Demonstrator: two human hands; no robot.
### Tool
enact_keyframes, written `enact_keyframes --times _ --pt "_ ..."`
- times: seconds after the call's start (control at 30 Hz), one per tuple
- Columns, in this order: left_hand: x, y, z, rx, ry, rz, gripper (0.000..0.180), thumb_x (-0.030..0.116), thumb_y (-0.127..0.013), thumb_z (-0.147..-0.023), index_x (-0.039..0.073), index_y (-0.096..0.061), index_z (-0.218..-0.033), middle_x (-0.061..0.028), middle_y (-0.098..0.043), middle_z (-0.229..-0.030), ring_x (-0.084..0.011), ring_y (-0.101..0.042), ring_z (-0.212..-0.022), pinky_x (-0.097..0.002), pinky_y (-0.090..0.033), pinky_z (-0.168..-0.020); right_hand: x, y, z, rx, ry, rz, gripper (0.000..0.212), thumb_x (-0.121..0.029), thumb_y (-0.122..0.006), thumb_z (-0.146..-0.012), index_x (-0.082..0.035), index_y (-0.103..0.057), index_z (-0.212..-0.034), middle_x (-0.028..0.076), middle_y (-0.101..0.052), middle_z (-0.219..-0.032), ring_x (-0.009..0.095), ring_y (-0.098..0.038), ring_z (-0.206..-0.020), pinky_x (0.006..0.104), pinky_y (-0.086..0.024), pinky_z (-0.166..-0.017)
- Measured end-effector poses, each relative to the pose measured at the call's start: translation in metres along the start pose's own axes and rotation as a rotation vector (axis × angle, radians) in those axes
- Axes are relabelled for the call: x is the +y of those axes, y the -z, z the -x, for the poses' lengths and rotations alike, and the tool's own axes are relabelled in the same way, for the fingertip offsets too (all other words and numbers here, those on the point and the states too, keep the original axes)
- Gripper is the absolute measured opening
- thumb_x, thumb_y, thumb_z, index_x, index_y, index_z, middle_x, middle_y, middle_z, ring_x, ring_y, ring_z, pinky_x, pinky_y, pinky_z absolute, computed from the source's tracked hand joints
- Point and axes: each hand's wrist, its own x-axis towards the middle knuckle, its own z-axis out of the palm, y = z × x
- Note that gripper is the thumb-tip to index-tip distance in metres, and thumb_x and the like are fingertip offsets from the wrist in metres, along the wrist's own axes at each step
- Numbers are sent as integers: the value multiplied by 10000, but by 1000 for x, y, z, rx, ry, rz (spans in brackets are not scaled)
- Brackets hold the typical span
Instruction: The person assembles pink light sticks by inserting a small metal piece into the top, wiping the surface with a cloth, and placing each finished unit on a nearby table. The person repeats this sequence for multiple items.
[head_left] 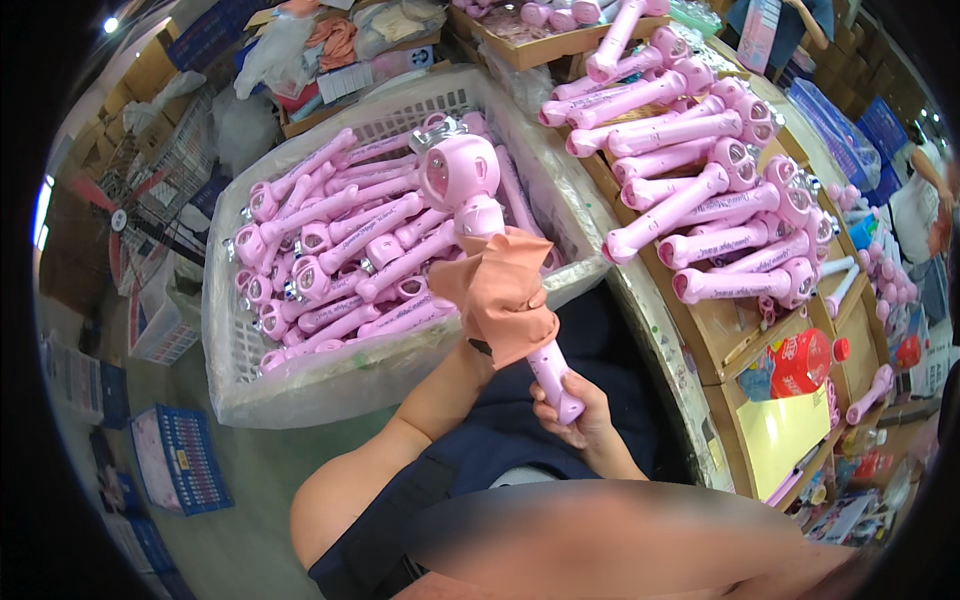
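Note:
A pink toy wand (460,172) with a round, clear-windowed head is held tilted in front of me, its head up over the crate. My right hand (585,415) grips the bottom end of its handle. Wrapped around the middle of the wand is an orange-pink cloth (498,290). My left hand (538,300) is closed on this cloth around the wand; most of its fingers are hidden by the folds. Behind lies a white plastic crate (235,375), lined with clear film and filled with many similar pink wands (350,225).
At right, more pink wands (690,130) are stacked on a cardboard-covered bench (720,345). A red-labelled bottle (800,362) and yellow paper (785,440) lie nearer. A blue basket (182,460) stands on the floor at left. Other people (915,215) are at the far right.

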Motion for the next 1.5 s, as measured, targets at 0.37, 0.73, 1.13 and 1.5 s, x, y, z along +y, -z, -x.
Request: enact_keyframes --times 0.37,0.73,1.13,1.5 --pt "35 -34 7 89 723 -803 242 262 -633 -597 103 -659 -778 -44 -514 -659 -225 -499 -614 -347 -369 -534 17 38 -16 525 1309 1761 566 -92 -822 -663 2 -572 -1162 180 -644 -943 330 -666 -811 350 -546 -716" --pt "100 -87 17 -35 933 -354 367 58 -653 -706 -94 -478 -990 -86 -540 -730 -236 -547 -663 -359 -426 -553 11 13 0 455 942 1532 558 -233 -804 -735 3 -485 -1127 218 -656 -930 374 -682 -821 396 -534 -687" --pt "113 -77 -38 -311 1434 36 298 177 -696 -709 28 -482 -855 -157 -578 -709 -351 -626 -685 -429 -495 -659 -117 -60 -44 431 1215 713 661 -128 -718 -838 3 -346 -1369 102 -538 -1190 176 -554 -1044 313 -474 -895" --pt "116 -72 -38 -399 1328 -113 394 211 -727 -689 17 -470 -916 -168 -516 -839 -347 -607 -734 -433 -483 -626 -118 -70 -19 221 1007 603 719 -202 -731 -862 -11 -305 -1408 114 -490 -1292 172 -501 -1155 343 -442 -961"
